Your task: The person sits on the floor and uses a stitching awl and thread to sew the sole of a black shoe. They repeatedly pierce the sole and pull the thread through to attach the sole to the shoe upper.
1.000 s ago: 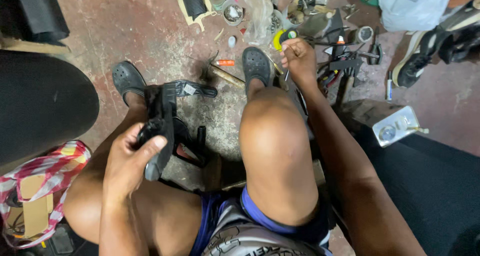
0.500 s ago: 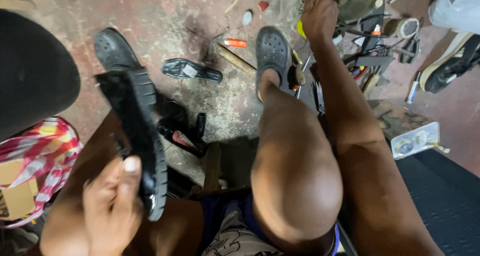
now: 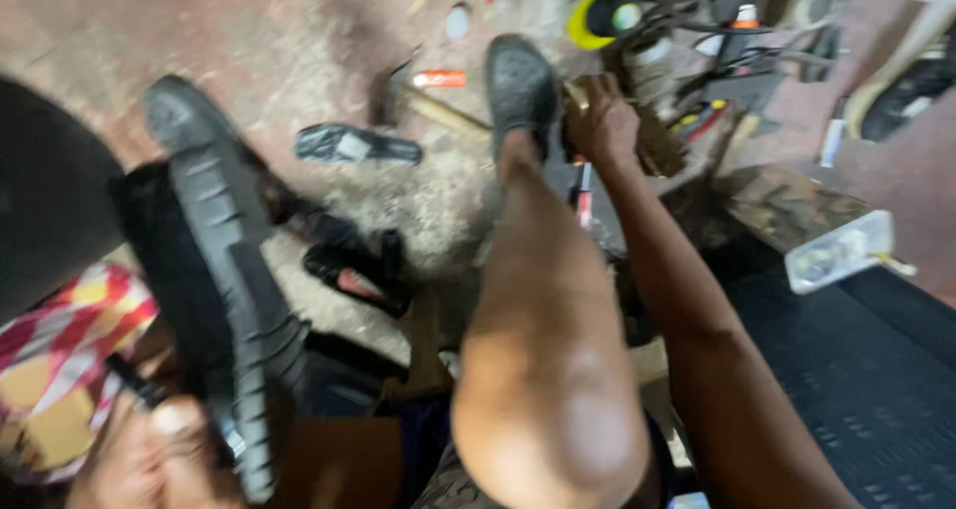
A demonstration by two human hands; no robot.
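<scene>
- Left hand point(image 3: 149, 449), low at the near left, is wrapped round the near end of a black shoe point(image 3: 214, 270), thumb over the edge; the fingers are blurred, but the hold looks closed and firm.
- From that grip the shoe's long axis runs up and away, tilting slightly left, ridged sole turned to the camera, toe farthest from the hand.
- Right hand point(image 3: 597, 121) is stretched far forward past the raised knee, well apart from the shoe, down among a heap of tools point(image 3: 697, 81); whether it grasps anything I cannot tell.
- Just right of the shoe lie a loose black insole point(image 3: 357, 145) and a dark sandal point(image 3: 358, 265) on the floor.
- Beyond the right hand sits a yellow-rimmed tin point(image 3: 602, 16).
</scene>
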